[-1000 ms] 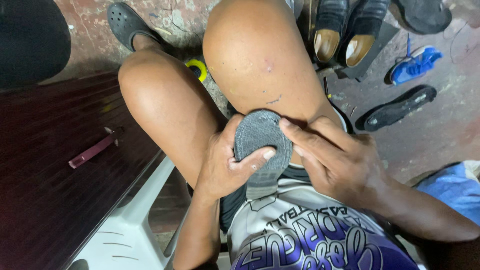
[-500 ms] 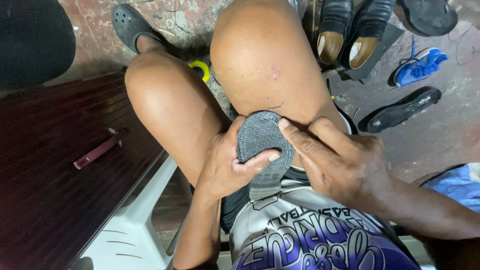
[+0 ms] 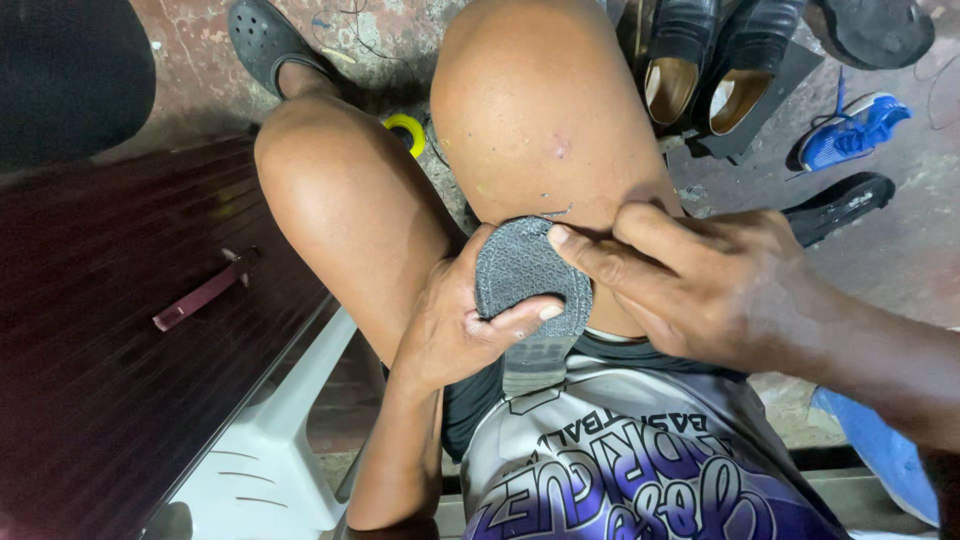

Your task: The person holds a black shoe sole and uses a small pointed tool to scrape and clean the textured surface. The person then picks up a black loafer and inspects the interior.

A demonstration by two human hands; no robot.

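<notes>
A grey textured rubber sole piece rests against my right thigh, its rounded end pointing up. My left hand grips it from the left, thumb pressed across its lower face. My right hand lies over my thigh from the right, its fingertips pressing on the upper right edge of the sole piece. The lower end of the sole piece disappears behind my left thumb and my patterned shirt.
A dark wooden board with a small maroon tool lies at the left over a white plastic stool. Black shoes, a blue shoe, a black sole and yellow tape roll lie on the floor.
The view has shifted slightly; my hands keep hold of the sole piece, with my right fingers sliding a little along its upper edge.
</notes>
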